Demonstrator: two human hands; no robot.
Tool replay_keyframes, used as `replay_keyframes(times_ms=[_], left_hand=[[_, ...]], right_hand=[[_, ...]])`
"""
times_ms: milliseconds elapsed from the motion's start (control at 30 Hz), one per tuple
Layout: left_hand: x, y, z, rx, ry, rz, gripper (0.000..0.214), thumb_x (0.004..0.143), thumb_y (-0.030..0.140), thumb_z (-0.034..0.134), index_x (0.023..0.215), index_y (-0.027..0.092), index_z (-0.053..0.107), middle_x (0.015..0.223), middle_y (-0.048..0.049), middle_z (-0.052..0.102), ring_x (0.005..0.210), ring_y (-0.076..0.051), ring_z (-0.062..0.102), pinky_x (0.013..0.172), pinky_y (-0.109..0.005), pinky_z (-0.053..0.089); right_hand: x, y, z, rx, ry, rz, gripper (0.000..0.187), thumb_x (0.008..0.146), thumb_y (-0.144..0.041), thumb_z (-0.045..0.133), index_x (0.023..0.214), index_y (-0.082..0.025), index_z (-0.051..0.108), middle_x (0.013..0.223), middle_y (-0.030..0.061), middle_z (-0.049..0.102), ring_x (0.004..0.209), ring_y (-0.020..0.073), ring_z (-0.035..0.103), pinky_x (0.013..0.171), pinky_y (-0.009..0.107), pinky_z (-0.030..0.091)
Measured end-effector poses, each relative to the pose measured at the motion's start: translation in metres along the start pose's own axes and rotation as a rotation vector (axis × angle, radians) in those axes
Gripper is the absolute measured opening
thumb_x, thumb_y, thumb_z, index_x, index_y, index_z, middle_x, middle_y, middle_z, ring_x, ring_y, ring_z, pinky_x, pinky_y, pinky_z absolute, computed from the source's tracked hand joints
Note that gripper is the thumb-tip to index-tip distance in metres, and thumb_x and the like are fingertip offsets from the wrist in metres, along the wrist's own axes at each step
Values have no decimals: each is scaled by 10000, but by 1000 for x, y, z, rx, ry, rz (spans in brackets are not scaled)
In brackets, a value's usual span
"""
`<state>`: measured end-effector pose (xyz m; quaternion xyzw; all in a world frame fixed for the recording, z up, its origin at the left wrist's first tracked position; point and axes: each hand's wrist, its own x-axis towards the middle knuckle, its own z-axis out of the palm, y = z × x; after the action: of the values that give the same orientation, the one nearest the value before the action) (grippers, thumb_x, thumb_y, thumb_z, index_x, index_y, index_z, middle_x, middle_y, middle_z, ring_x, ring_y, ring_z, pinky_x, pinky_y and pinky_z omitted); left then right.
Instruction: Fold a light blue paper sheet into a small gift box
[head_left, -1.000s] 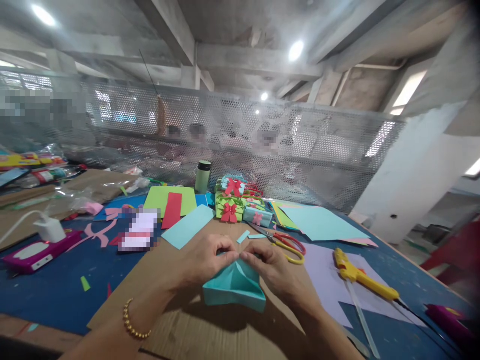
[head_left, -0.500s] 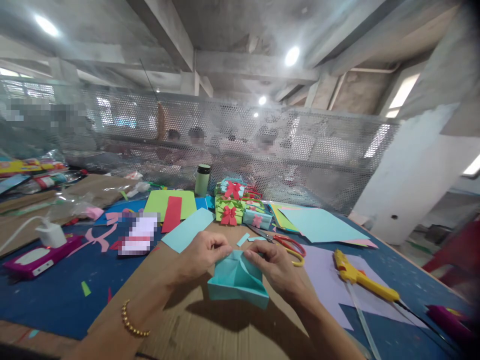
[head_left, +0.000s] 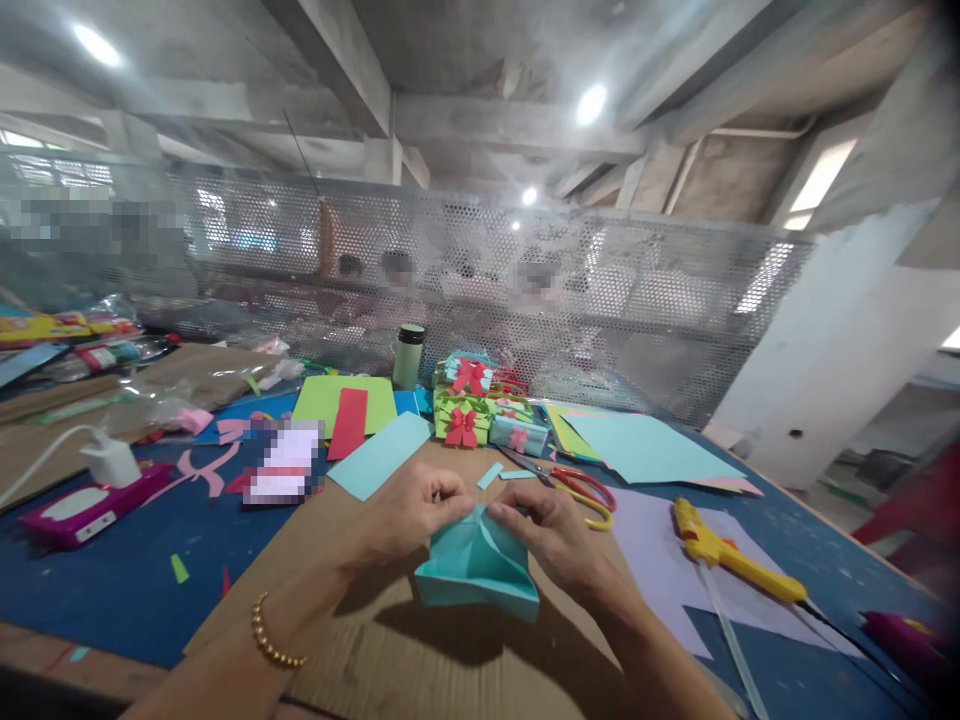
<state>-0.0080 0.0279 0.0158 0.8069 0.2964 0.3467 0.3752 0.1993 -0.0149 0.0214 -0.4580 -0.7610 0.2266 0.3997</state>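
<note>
A folded turquoise paper box (head_left: 476,580), open at the near side, is held between my two hands above brown cardboard (head_left: 360,650). My left hand (head_left: 424,510) pinches its far left edge between thumb and fingers. On the other side, my right hand (head_left: 555,525) grips the far right edge, thumb on top. The fingertips of both hands nearly meet at the box's far rim. Just beyond them lie small light-blue paper strips (head_left: 490,474) and scissors (head_left: 577,490) with red and yellow handles.
Small paper boxes with bows (head_left: 463,420) are stacked at the back, beside a green bottle (head_left: 409,356). A yellow glue gun (head_left: 739,565) rests on lilac paper (head_left: 645,515) at right. Light-blue paper (head_left: 382,455), a red strip (head_left: 348,425) and a purple power strip (head_left: 97,505) lie leftward.
Both hands keep their pinch on the paper box, with the left fingers slightly nearer the middle of its rim. The whole view has shifted a little.
</note>
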Motion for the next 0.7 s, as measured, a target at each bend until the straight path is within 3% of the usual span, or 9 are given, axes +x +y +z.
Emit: replay_keyframes(times_ms=[233, 533, 700], left_hand=[[2, 1, -5, -183, 21, -64, 306, 841, 414, 611, 739, 134, 682, 653, -10, 593, 625, -125, 514, 585, -239, 394], [4, -2, -5, -160, 71, -44, 290, 847, 302, 565, 613, 137, 612, 601, 0, 581, 607, -121, 529, 596, -231, 387], [4, -4, -8, -204, 19, -65, 306, 855, 359, 588, 662, 128, 649, 637, -17, 606, 627, -131, 541, 608, -240, 407]], right_hand=[[2, -6, -9, 74, 13, 32, 342, 865, -430, 579, 640, -173, 594, 617, -8, 529, 580, 121, 460, 539, 237, 361], [3, -6, -10, 34, 31, 34, 343, 860, -429, 582, 639, -168, 613, 647, 6, 588, 605, 130, 500, 568, 243, 388], [3, -6, -12, 49, 36, 24, 349, 862, -435, 583, 634, -172, 607, 613, -6, 557, 572, 120, 470, 543, 239, 366]])
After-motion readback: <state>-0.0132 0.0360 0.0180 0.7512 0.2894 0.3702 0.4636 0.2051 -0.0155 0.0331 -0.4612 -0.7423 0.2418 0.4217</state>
